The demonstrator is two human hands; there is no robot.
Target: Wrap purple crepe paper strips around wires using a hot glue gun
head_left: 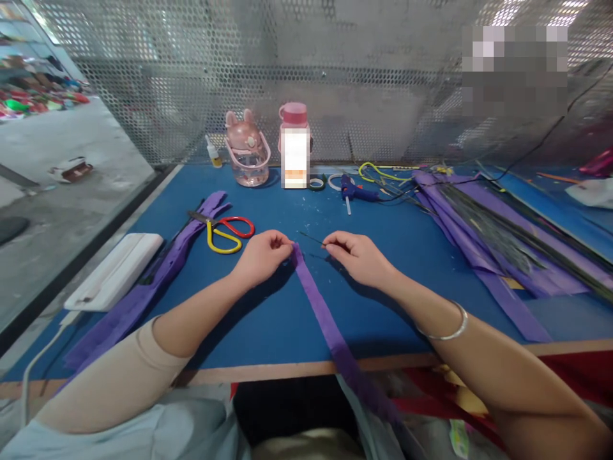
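Over the middle of the blue tabletop, my left hand (265,255) pinches the top end of a long purple strip (320,306), which looks like cloth or crepe paper. The strip runs down across the table's front edge and hangs toward my lap. To its right, my right hand (360,257) is closed on a thin dark wire (310,237). The wire's free end points left, toward the strip but apart from it. Scissors (225,234) with one red and one yellow handle lie left of my left hand.
Purple material (179,249) and a white power strip (115,271) lie left. Behind are a clear pink-lidded bottle (249,150), another pink-capped bottle (294,114), tape (316,184) and a blue glue gun (357,190). Purple sheets (464,243) with dark stems cover the right side.
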